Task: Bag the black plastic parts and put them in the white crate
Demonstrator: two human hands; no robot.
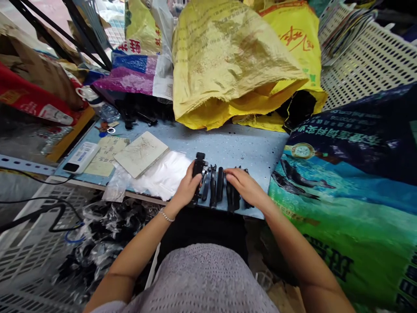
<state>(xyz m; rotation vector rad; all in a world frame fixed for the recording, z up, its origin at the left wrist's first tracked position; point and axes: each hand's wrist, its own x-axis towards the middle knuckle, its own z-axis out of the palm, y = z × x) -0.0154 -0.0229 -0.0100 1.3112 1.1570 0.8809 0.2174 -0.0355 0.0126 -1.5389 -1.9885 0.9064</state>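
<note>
My left hand (pixel 188 187) grips an upright black plastic part (pixel 198 166) at the near edge of a light blue speckled board (pixel 250 148). Several similar long black parts (pixel 213 187) lie side by side between my hands. My right hand (pixel 243 185) rests on the right-hand parts, and its fingers hide their upper ends. I cannot tell whether it grips one. A crumpled clear plastic bag (pixel 159 175) lies just left of my left hand.
A pale square tile (pixel 141 154), a paper note (pixel 106 155) and a white power bank (pixel 81 157) lie on the board. Large yellow woven sacks (pixel 234 65) stand behind it. A blue-green printed sack (pixel 329 204) rises at the right, and a white perforated crate (pixel 32 248) sits low left.
</note>
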